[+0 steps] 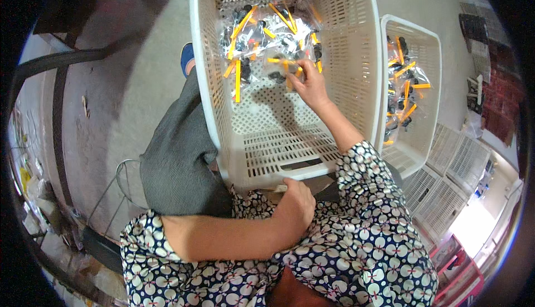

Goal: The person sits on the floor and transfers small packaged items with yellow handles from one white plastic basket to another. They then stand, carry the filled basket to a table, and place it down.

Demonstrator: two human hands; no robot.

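Note:
A large white perforated plastic crate (288, 169) stands before me. Clear plastic bags (271, 31) of yellow strips, black round parts and white pieces lie on its floor, mostly towards the far end. My right hand (310, 82) reaches inside, thumb and fingers pinching a clear bag (284, 66) with yellow strips and dark parts. Below the crate's near rim, my left hand (297, 202) lies against my lap with its fingers curled. Its palm side is hidden, so I cannot see whether anything is in it. Brown cardboard (319, 185) shows just beyond that hand.
A smaller white crate (411, 163) with similar bags (403, 89) stands against the right side. Several grey perforated crates (447, 165) are further right. A thin metal wire frame (121, 181) stands beside my leg at left, and dark metal bars (62, 60) cross the upper left.

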